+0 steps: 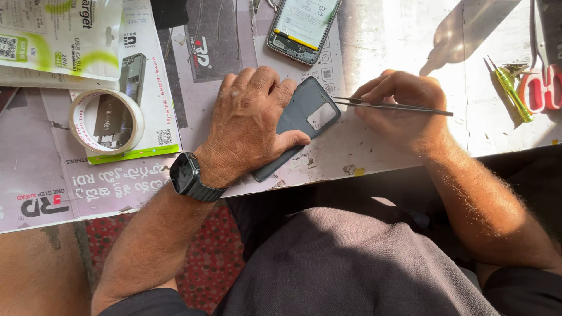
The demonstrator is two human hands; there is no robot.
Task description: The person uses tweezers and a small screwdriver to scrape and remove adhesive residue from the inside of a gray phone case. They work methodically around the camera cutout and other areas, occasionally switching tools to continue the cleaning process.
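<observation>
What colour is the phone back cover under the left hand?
The phone back cover is dark grey-blue, seen in the head view, pressed down by the left hand.

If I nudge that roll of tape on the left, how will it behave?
The roll of tape lies flat on its side, so it would probably slide on the paper rather than roll. It looks hollow, so likely light. Stood on edge, it would probably roll.

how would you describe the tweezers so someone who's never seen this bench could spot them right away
Start at the dark grey phone back cover pinned under the left hand in the middle of the paper-covered table. Just to its right, the right hand pinches the tweezers, tips towards the cover. They are thin plain metal, unlike the yellow-green screwdriver and red-handled scissors farther right.
</observation>
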